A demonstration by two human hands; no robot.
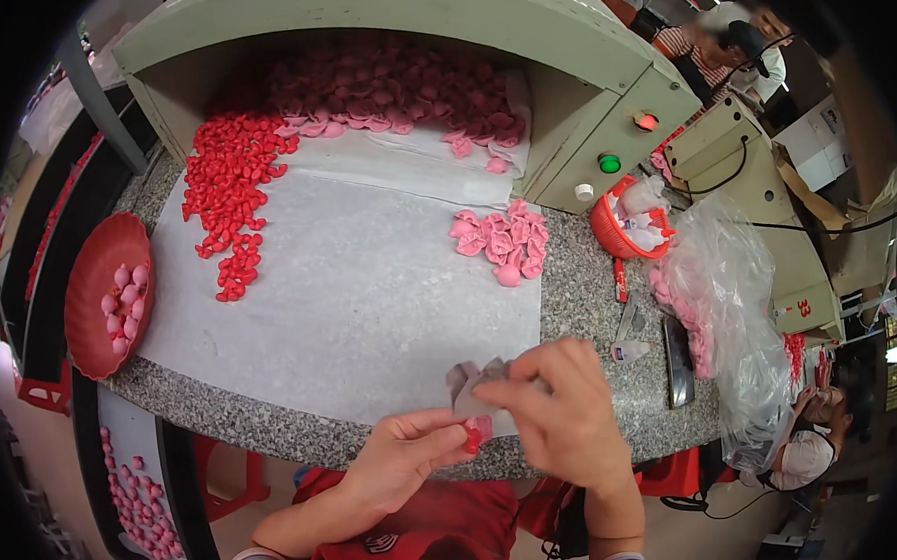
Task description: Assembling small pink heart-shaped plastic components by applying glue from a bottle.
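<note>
Both hands sit closest to camera at the near edge of the granite counter (589, 294): left hand (401, 457) pinched narrow on a small red piece (472, 438), right hand (565, 415) curled over a crumpled pale pink-grey scrap (473, 376), fingertips closed on it. Red piece and scrap touch, right between the two hands, just over the counter's front rim. Rest by size: grey-green machine housing (518, 27) spans the back of the counter, open underneath, with a red button, green button and white knob on its right panel. White sheet (349, 294) covers most of the counter top. Pale pink pieces heap (390, 87) fills the housing opening; red pieces pile (229, 184) spills down the sheet's left side. Clear plastic bag (730, 298) slumps at the right, some pink pieces inside. Red round tray (96, 335) leans off the counter's left edge, holding a few pink pieces. Small pink cluster (502, 243) sits on the sheet's right edge, well apart from the hands. Red basket (617, 238) stands just right of the housing, white bits in it. Dark flat device (677, 360) lies near the bag. Other people visible top right and lower right, detail unclear.
</note>
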